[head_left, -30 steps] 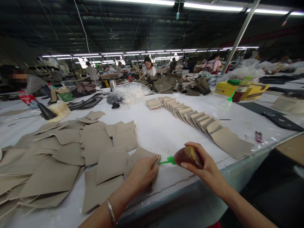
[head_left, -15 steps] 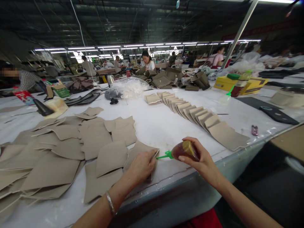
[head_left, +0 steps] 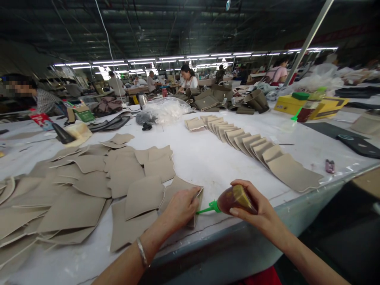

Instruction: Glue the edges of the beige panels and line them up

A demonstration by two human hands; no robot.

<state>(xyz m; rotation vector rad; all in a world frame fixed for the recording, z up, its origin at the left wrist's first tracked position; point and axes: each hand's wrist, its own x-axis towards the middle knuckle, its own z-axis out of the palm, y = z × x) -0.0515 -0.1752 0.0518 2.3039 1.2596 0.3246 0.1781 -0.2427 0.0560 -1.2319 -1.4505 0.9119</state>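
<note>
At the near edge of the white table [head_left: 190,156], right hand [head_left: 252,204]: closed round a squeeze bottle [head_left: 236,199], which is tipped almost onto its side.
Bottle: rounded, translucent body, dark reddish-brown with a yellowish patch; its slender green nozzle [head_left: 212,206] points left, the tip at the edge of a folded piece [head_left: 178,184].
Change: compared with half a second ago, the tip sits lower along that edge, closer to the person.
Left hand [head_left: 183,204]: fingers bent over the folded piece, gripping its edge against the table; a silver bracelet [head_left: 142,252] circles the wrist.
Piece: matt taupe sheet with curved outline, beside the loose pile [head_left: 92,185].
Pile: flat, smooth, overlapping sheets of similar colour, unmoved.
Fanned row [head_left: 238,137]: curved panels with pale edges, overlapping, beyond the right hand.
</note>
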